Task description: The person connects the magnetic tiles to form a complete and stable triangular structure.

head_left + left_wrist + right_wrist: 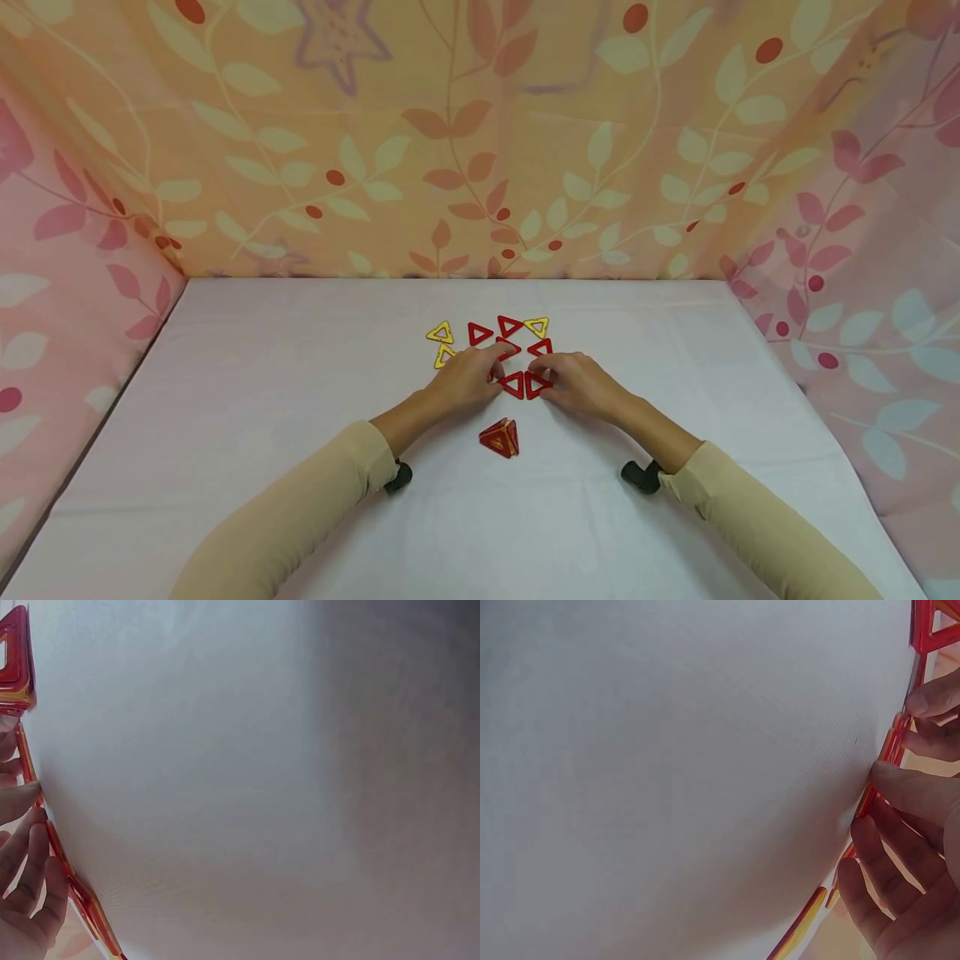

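Observation:
In the head view, my left hand (468, 377) pinches a red triangle tile (521, 385) with an open middle. Beside it, my right hand (581, 383) pinches a second red triangle tile (528, 385), flat side facing the first. Both wrist views show thumb and fingertips at the tiles' thin edges. Past the hands lie more red triangles, among them one at the left (471, 334), one at the top (501, 326) and one at the right (549, 347). Another red triangle is partly hidden behind my left fingers. A yellow triangle (536, 320) sits at the top right.
Two more yellow triangles, one upper (441, 340) and one lower, lie left of the red ones. Nearer me stands a red and orange pyramid-shaped group of triangles (495, 435). White cloth (262, 375) covers the table; patterned curtains (450, 192) hang behind and at both sides.

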The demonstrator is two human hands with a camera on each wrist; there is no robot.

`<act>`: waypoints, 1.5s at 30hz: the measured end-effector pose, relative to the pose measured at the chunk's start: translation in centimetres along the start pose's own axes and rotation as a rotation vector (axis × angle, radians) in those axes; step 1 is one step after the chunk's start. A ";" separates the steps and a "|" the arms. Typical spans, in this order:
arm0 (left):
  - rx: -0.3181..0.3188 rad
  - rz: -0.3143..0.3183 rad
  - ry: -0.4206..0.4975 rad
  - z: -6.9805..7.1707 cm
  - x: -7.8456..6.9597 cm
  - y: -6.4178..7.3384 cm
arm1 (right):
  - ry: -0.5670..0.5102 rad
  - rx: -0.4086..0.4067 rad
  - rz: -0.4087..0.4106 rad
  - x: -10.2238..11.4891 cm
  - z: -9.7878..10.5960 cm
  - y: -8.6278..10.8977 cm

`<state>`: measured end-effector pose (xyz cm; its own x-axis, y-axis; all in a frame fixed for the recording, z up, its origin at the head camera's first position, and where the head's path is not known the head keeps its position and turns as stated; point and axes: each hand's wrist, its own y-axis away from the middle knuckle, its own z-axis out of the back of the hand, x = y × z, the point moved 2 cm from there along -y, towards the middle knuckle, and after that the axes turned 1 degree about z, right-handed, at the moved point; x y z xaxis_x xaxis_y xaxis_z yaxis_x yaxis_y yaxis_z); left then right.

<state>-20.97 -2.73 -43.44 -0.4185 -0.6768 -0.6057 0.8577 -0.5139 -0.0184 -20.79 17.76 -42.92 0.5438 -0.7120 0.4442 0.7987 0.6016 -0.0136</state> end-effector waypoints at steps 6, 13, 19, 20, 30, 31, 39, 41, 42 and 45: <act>0.014 -0.002 -0.007 -0.1 0.0 -0.1 | -0.003 -0.008 0.011 0.3 -0.1 0.0; 0.016 -0.003 -0.008 -0.1 -0.2 -0.1 | 0.009 -0.017 0.017 0.4 -0.2 -0.1; 0.019 0.007 -0.014 -0.1 -0.3 -0.1 | 0.015 -0.028 0.032 0.4 -0.2 0.0; 0.019 0.008 -0.015 -0.1 -0.3 -0.1 | 0.016 -0.032 0.035 0.4 -0.2 0.0; 0.011 0.002 -0.008 -0.1 -0.4 -0.2 | -0.009 -0.066 0.060 0.4 -0.3 0.3; 0.011 0.002 -0.008 -0.1 -0.3 -0.2 | -0.008 -0.066 0.061 0.4 -0.3 0.3; 0.017 0.000 -0.008 -0.1 -0.3 -0.2 | -0.039 -0.052 0.024 0.2 -0.4 0.2; 0.018 0.002 -0.008 -0.1 -0.3 -0.2 | -0.042 -0.052 0.021 0.2 -0.4 0.2; 0.019 0.004 -0.008 -0.1 -0.3 -0.2 | -0.045 -0.051 0.020 0.2 -0.4 0.2; 0.019 0.007 -0.010 -0.1 -0.3 -0.2 | -0.057 -0.049 0.023 0.2 -0.3 0.2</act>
<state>-20.99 -2.35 -43.33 -0.4155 -0.6858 -0.5975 0.8550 -0.5187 0.0008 -20.43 17.59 -43.14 0.5475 -0.6760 0.4932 0.7987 0.5979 -0.0670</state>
